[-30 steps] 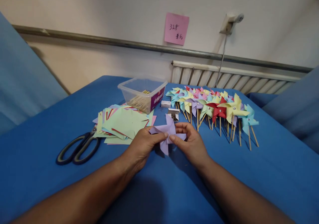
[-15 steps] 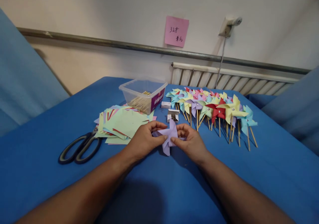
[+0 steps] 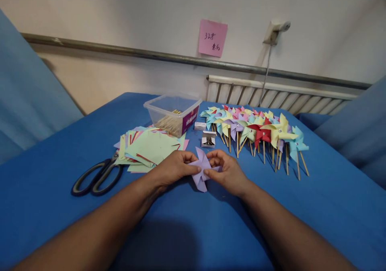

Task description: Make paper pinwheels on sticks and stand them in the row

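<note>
Between my hands is a purple paper pinwheel [image 3: 200,180], its blades folded in to the middle and no stick visible on it. My left hand [image 3: 175,167] pinches it from the left, thumb near the centre. From the right, my right hand [image 3: 228,172] grips it, thumb on the front near the centre and fingers behind. Just beyond the pinwheel stands a small open box [image 3: 208,140] with small metallic pieces inside. A stack of coloured paper [image 3: 153,147], pale green on top, lies left of my left hand, beside dark-handled scissors [image 3: 96,178].
A clear plastic tub [image 3: 171,112] of thin wooden sticks stands behind the paper. Next to it lies a small white box [image 3: 200,126]. Several finished pinwheels [image 3: 263,133] on sticks lie at the right. A radiator [image 3: 280,90] and metal rail [image 3: 144,55] run along the wall.
The purple pinwheel has turned a little anticlockwise in my fingers, its top blade now leaning left. Both hands stay closed on it, and the small open box shows more fully.
</note>
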### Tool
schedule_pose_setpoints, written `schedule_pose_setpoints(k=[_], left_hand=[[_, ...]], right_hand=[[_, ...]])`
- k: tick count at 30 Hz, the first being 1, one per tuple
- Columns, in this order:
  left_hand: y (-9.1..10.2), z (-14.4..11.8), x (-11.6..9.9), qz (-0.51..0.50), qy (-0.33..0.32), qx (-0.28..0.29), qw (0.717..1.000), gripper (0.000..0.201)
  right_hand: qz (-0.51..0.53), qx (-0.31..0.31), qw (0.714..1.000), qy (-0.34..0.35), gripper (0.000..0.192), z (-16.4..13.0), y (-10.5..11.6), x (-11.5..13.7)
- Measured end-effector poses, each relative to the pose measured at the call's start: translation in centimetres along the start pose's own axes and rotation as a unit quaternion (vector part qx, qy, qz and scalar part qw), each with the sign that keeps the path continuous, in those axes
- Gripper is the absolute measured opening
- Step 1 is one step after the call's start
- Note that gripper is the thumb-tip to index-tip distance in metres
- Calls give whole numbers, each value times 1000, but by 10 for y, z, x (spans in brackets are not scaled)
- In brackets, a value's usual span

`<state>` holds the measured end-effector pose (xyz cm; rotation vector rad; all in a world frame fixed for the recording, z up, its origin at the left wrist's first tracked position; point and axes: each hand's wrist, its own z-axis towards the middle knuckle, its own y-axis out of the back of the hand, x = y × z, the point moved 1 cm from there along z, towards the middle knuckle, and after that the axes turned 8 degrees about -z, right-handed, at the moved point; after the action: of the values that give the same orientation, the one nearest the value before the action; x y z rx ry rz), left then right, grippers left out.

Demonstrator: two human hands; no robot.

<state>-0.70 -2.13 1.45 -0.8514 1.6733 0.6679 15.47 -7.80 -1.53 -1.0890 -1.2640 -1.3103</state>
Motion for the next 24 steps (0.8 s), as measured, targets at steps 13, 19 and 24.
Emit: schedule_pose_setpoints(k=[13, 19, 24], left_hand=[[1, -3, 0, -35, 31, 27, 999, 14], [1, -3, 1, -7, 22, 22, 999, 17], [-2, 2, 1, -29, -35, -82, 996, 20]], right_hand=[[44, 39, 998, -16, 34, -1, 2, 5], [58, 29, 998, -15, 36, 1, 3, -1], [150, -34, 988, -7, 44, 9, 3, -8]])
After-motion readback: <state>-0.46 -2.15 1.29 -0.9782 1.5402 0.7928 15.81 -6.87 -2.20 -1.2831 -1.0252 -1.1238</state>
